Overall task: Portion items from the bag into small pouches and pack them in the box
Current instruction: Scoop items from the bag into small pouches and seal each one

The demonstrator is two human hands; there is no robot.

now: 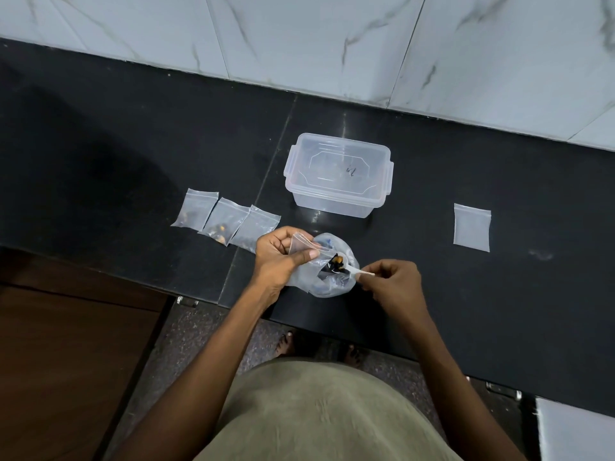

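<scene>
Counter (133, 144): dark polished stone; box (337, 179): clear rigid plastic, rectangular, lid off, standing behind the hands. Left hand (283, 257) pinches one thin clear pouch (304, 244) open above the crumpled bag (327, 271); right hand (391, 282) grips a small white spoon (352, 269) — bowl loaded with dark and orange pieces. Three filled pouches (226, 221) lie left, overlapping; one flat pouch (472, 227) lies right — well apart.

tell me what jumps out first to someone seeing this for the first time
At centre, the left hand holds a small pouch open while the right hand lifts a white spoon of dark bits from the bag. Behind sits a clear box; three pouches lie left.
</scene>
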